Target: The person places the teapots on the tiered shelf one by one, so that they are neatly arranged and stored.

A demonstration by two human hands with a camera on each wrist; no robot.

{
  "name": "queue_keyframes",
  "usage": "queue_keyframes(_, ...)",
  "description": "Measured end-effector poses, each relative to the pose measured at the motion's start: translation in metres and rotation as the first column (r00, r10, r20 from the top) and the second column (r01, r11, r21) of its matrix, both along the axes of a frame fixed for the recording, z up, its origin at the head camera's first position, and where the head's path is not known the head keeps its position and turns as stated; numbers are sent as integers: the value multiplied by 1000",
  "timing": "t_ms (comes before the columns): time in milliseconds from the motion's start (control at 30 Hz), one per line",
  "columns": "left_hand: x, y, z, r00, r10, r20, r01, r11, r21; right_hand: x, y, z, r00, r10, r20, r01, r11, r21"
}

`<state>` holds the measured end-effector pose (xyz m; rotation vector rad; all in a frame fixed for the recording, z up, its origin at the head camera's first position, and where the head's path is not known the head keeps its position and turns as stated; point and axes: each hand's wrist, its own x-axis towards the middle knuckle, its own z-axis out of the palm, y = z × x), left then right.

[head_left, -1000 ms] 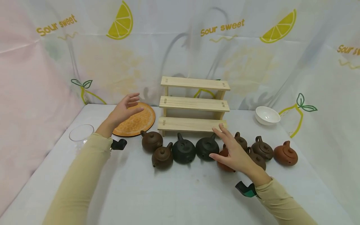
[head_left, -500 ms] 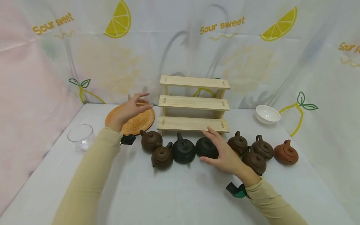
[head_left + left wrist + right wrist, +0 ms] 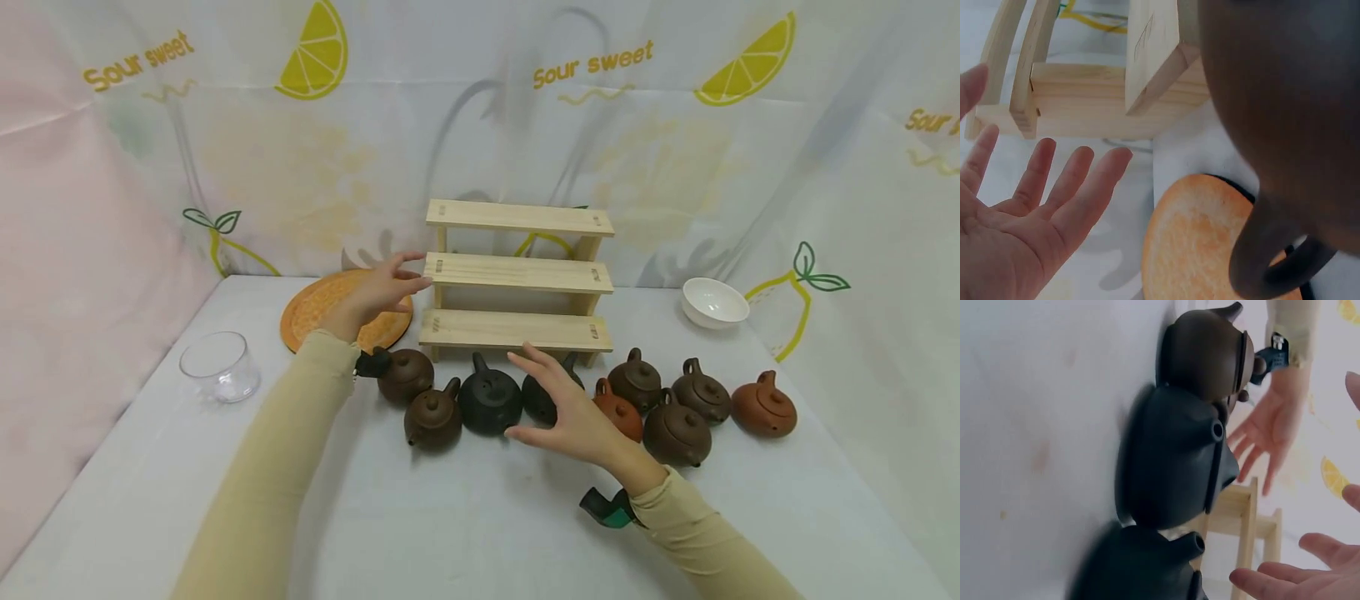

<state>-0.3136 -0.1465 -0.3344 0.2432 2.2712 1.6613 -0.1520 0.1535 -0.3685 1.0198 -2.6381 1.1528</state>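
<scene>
My left hand [image 3: 378,292] is raised beside the left end of a three-tier wooden stand [image 3: 517,329], over a round orange mat [image 3: 307,312]. Its fingers are spread and hold nothing, as the left wrist view also shows. My right hand [image 3: 573,421], thumb and fingers wide apart, hovers before a black teapot [image 3: 538,400] and partly hides it. Another black teapot [image 3: 489,408] sits just left of that hand. Two brown teapots, one at the back [image 3: 408,377] and one in front [image 3: 433,421], stand below the left hand. Nothing lies on the stand's shelves.
To the right cluster a reddish teapot [image 3: 621,414] and several brown teapots [image 3: 677,433], with another reddish teapot [image 3: 765,408] at the end. A white bowl [image 3: 715,302] stands at the back right. On the left is a clear glass bowl [image 3: 225,371].
Both hands have moved inward: the left to the right, toward the stand, and the right to the left, across the black teapots. The teapots and stand have stayed put.
</scene>
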Motion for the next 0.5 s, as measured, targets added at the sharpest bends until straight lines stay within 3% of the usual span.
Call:
queue_keyframes(200, -3, 6, -5, 999, -35, 34, 36, 999, -23, -6, -8, -5, 999, 47, 19, -47, 999, 17)
queue_keyframes(500, -3, 5, -10, 977, -126, 173, 109, 989, 101, -18, -18, -5, 989, 55, 137, -67, 994, 85)
